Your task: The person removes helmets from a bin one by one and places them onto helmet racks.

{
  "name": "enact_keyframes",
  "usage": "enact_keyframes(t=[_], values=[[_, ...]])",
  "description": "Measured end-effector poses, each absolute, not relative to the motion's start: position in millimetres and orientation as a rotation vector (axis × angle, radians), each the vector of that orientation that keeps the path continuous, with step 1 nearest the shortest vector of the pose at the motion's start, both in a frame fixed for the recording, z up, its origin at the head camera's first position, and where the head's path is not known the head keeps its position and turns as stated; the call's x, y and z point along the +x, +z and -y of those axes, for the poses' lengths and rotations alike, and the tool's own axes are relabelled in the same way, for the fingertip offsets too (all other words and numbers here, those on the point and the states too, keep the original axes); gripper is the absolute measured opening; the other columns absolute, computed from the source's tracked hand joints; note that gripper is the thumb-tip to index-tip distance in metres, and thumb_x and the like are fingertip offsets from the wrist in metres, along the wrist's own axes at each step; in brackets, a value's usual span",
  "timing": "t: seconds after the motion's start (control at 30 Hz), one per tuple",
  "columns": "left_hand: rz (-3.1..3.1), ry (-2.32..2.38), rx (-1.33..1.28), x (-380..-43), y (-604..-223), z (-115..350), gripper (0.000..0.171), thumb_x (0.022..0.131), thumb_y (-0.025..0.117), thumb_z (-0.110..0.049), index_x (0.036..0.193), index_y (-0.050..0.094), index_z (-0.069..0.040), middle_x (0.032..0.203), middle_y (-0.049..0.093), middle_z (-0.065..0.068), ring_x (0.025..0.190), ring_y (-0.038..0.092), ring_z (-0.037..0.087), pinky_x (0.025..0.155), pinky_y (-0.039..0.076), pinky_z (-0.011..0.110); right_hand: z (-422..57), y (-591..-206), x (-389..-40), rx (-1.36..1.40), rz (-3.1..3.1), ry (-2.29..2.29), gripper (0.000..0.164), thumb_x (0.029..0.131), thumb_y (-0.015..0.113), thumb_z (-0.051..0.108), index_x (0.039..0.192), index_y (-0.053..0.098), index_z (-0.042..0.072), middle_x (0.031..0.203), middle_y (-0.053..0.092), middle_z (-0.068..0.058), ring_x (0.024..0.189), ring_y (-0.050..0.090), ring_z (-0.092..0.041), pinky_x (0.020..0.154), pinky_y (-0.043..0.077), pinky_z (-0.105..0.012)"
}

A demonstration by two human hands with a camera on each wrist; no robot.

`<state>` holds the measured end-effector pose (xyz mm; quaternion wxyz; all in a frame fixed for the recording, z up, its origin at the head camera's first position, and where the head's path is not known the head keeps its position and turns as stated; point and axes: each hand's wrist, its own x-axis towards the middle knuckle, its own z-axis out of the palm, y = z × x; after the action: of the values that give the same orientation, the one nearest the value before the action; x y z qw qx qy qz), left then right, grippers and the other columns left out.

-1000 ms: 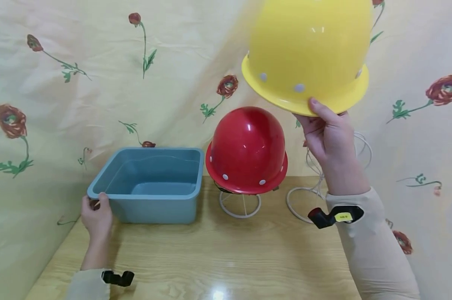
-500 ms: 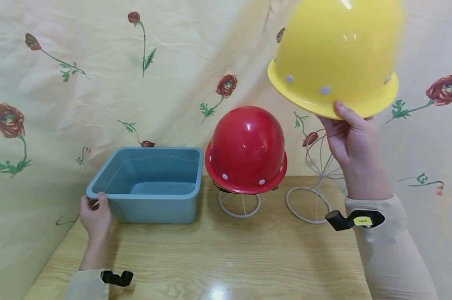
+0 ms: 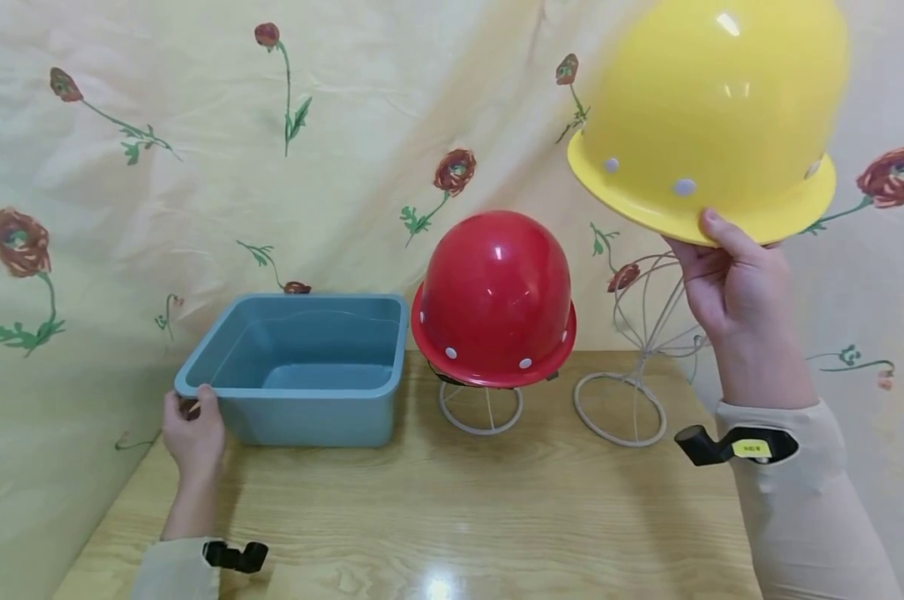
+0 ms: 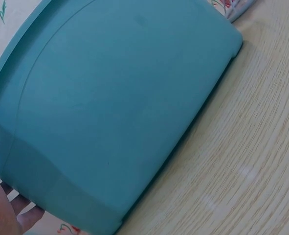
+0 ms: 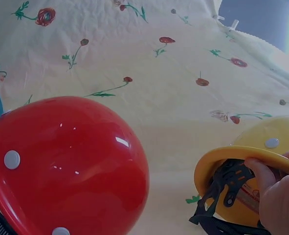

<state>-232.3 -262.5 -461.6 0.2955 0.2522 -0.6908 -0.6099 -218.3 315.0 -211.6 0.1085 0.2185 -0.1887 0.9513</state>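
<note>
My right hand point(image 3: 747, 283) grips the front brim of a yellow hard hat point(image 3: 721, 117), thumb on top of the brim and fingers beneath. The hat is held up in the air, above and right of a bare white wire stand point(image 3: 620, 408). Its black inner harness point(image 5: 227, 186) shows in the right wrist view. At the left, my left hand point(image 3: 194, 429) pinches the near left corner of the rim of a blue plastic tub point(image 3: 309, 421). A red hard hat point(image 3: 496, 292) sits on a second wire stand point(image 3: 481, 429) between tub and bare stand.
Everything stands on a wooden table point(image 3: 437, 508). A pale flowered cloth point(image 3: 362, 150) hangs behind and along both sides. The red hat stands close beside the tub's right wall, with the bare stand to its right.
My right hand has carried the yellow hard hat to the right and slightly down, uncovering the bare stand's wire top. My left hand, the tub and the red hard hat have stayed put.
</note>
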Motion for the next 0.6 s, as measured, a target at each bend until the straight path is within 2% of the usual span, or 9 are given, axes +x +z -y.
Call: enact_keyframes(t=[0.3,0.6], values=[[1.848,-1.614,0.651,-230.5,-459.8,261.7,0.05,0.106,0.052,-0.038,0.145,0.054,-0.006,0.106,0.05,-0.028,0.111,0.051,-0.002,0.098,0.042,0.021,-329.8,-217.6,-215.4,0.573,0.559,2.804,0.059,0.098,0.046,-0.026,0.148,0.054,0.005,0.141,0.066,-0.023,0.128,0.067,-0.041,0.095,0.057,-0.061],[1.855,-1.622,0.681,-230.8,-459.5,262.6,0.048,0.106,0.052,-0.04,0.145,0.056,-0.012,0.113,0.051,-0.025,0.117,0.052,0.004,0.105,0.044,0.028,-338.7,-226.1,-212.7,0.595,0.564,2.812,0.061,0.1,0.044,-0.024,0.153,0.051,0.007,0.145,0.064,-0.022,0.13,0.065,-0.042,0.096,0.057,-0.061]])
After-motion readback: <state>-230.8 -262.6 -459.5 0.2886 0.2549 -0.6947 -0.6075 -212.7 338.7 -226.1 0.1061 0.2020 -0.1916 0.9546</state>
